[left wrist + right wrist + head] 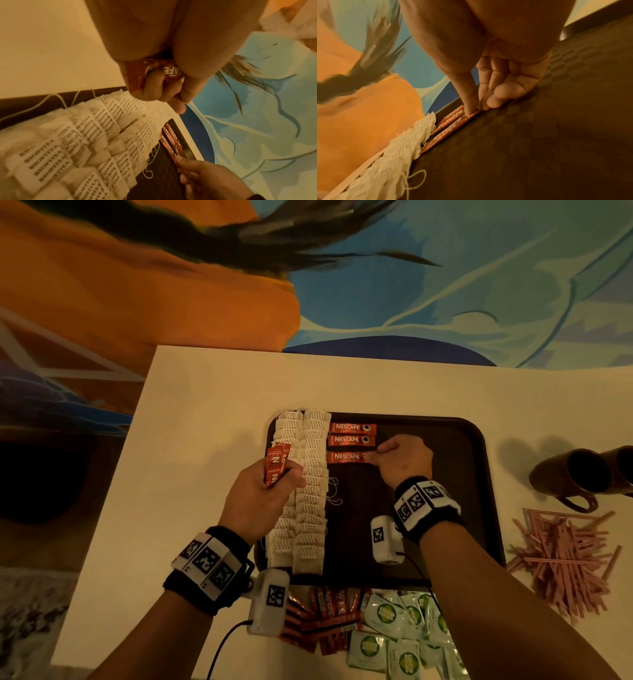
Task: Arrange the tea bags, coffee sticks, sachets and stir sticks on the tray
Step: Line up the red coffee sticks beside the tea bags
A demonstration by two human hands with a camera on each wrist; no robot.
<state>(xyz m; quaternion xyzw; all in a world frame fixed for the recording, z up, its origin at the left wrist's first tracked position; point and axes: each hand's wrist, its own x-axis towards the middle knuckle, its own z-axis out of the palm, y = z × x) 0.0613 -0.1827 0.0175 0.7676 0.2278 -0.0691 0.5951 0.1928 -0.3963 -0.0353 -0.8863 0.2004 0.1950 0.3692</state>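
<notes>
A dark tray (472, 474) lies on the table. Two columns of overlapping white tea bags (310, 494) fill its left side. Three red coffee sticks lie in a column beside them; my right hand (371, 457) pinches the right end of the third coffee stick (346, 457), flat on the tray, thumb and forefinger on it (471, 112). My left hand (274, 474) hovers over the tea bags and grips a bundle of red coffee sticks (276, 463), seen crumpled between fingers (164, 71) in the left wrist view.
Near the table's front edge lie a heap of loose red coffee sticks (325, 621) and green-white sachets (400, 635). A pile of pink stir sticks (561, 559) lies right of the tray, with two dark mugs (582, 474) behind it. The tray's right half is bare.
</notes>
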